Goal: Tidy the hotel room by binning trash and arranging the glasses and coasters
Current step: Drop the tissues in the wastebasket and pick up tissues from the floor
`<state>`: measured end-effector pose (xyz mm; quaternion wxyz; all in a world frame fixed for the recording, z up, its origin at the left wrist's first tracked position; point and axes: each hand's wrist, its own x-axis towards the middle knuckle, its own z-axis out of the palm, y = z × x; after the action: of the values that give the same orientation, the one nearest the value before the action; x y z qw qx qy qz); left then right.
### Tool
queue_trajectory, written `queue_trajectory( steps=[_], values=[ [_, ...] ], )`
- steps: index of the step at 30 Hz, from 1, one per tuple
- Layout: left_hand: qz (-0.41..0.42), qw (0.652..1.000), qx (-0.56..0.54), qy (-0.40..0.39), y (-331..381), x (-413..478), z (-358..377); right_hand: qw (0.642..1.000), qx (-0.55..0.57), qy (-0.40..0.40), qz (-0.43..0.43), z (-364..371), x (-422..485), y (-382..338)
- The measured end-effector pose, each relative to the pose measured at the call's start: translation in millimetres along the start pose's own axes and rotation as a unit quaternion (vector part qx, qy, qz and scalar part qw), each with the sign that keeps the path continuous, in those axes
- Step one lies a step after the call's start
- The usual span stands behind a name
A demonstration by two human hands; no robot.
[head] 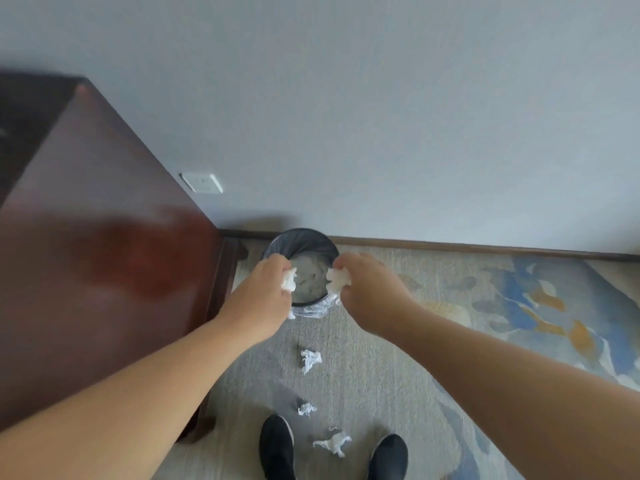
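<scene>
A small round black bin (300, 239) with a clear liner stands on the carpet against the wall; white tissue lies inside it. My left hand (266, 289) hovers over the bin's left rim, shut on a crumpled white tissue (289, 279). My right hand (367, 285) is over the right rim, shut on another crumpled tissue (337, 280). Three more crumpled tissues lie on the carpet: one (310, 360) just in front of the bin, one (306, 409) nearer my feet, one (333, 443) between my shoes. No glasses or coasters are in view.
A dark red wooden cabinet (104, 254) fills the left side, close to the bin. A white wall socket (202, 182) sits on the grey wall above the skirting. My black shoes (277, 445) stand on a grey carpet with a blue and orange pattern (536, 306) at right.
</scene>
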<state>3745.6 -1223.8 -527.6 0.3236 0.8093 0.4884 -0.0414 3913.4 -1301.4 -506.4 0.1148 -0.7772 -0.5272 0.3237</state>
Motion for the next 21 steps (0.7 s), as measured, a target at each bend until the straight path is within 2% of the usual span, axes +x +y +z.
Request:
queue_trajectory(
  steps=[12, 17, 21],
  values=[
    [0.002, 0.999, 0.005, 0.051, -130.3, 142.6, 153.5, 0.999, -0.051, 0.004, -0.011, 188.4, 155.0, 85.0],
    [0.005, 0.996, 0.001, 0.090, -157.5, 179.0, 196.9, 0.999, -0.035, -0.004, -0.020, 232.0, 196.3, 115.1],
    [0.015, 0.994, -0.005, 0.104, -166.6, 169.9, 206.8, 0.999, -0.036, -0.002, -0.022, 240.8, 193.1, 122.3]
  ],
)
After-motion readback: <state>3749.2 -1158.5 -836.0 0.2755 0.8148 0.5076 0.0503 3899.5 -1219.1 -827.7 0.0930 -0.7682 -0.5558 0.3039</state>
